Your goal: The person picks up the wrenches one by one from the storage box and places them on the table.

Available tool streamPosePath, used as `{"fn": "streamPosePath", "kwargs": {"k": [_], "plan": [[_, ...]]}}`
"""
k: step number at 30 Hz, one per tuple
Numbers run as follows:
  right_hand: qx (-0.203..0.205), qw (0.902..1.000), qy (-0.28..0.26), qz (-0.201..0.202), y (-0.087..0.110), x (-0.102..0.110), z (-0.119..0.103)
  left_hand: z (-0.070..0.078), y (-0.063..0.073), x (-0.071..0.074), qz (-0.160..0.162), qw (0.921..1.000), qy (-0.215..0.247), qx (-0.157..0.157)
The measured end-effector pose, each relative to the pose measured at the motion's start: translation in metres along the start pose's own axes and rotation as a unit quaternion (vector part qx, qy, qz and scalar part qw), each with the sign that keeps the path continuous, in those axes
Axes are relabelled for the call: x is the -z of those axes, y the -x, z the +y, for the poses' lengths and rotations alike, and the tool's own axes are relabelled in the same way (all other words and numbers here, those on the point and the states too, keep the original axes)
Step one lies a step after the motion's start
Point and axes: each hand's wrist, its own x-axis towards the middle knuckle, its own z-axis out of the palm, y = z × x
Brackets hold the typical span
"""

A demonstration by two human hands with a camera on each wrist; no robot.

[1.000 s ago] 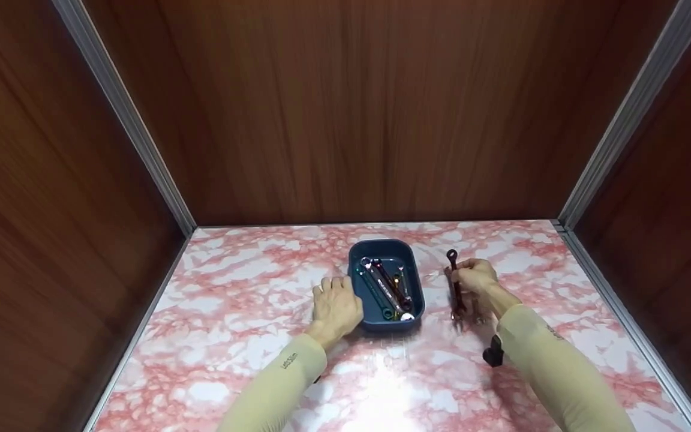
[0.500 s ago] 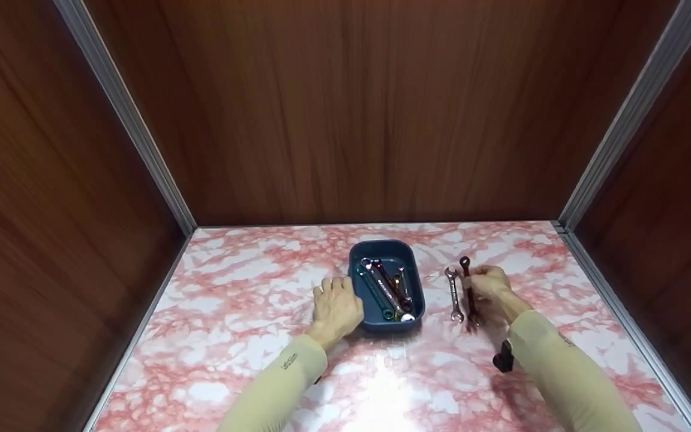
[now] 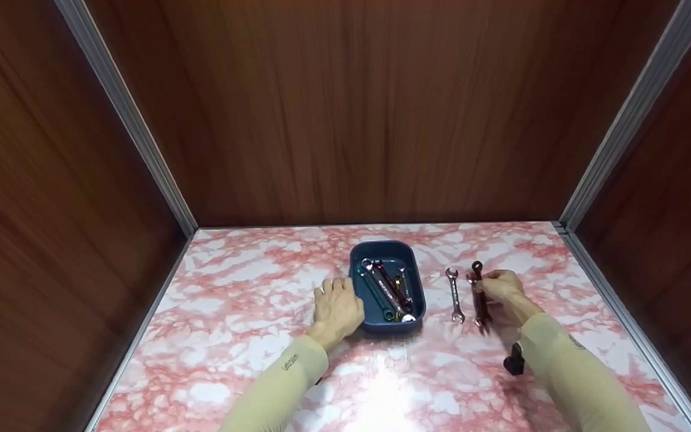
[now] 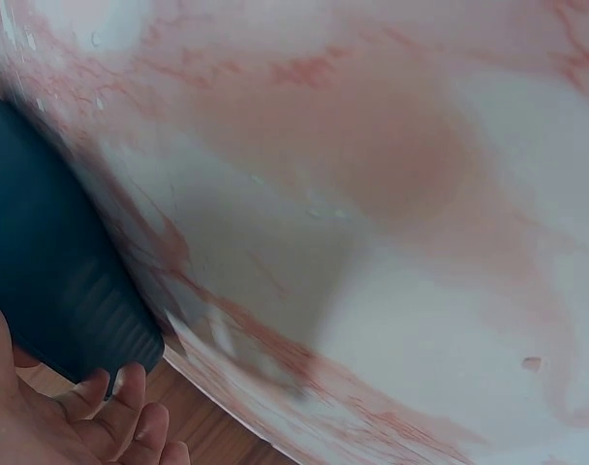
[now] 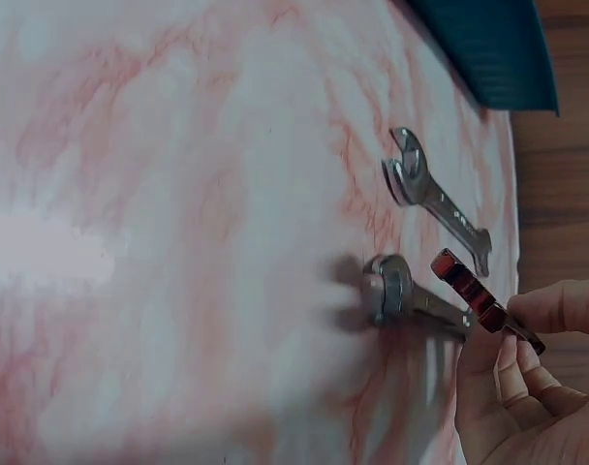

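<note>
My right hand [image 3: 504,287] pinches a dark red wrench [image 3: 478,288] between thumb and fingers. In the right wrist view the red wrench [image 5: 472,291] is seen nearly end-on above the table. Beneath it lies a silver wrench [image 5: 416,302], partly hidden in the head view. Another silver open-end wrench [image 3: 455,295] lies just left of that pair. At the left side of a blue bin [image 3: 384,246], my left hand [image 3: 336,305] grips the wall with curled fingers. Several wrenches [image 3: 381,291], in silver, green, red and gold, lie in the bin.
The table [image 3: 249,288] has a pink and white marbled top. Wooden panels [image 3: 345,120] close it in at the back and on both sides. Metal frame posts [image 3: 621,114] run up the two rear corners.
My right hand has carried the red wrench to the right, from over the left silver wrench to over the other one. The left hand and the bin have stayed put.
</note>
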Motion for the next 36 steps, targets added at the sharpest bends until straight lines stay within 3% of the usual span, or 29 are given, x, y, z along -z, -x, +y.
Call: {"fn": "streamPosePath", "kwargs": {"k": [12,25,36], "plan": [[-0.022,0.9991,0.036,-0.005,-0.003,0.015,0.02,0.0,-0.001,0.001,0.002,1.0,-0.005,-0.001],[-0.017,0.9972,0.071,0.014,-0.005,0.017,0.027,0.001,0.0,0.002,0.0,1.0,0.001,0.003],[-0.019,0.9972,0.068,0.025,-0.001,0.019,0.027,0.001,0.0,0.002,-0.001,1.0,0.003,0.001]]}}
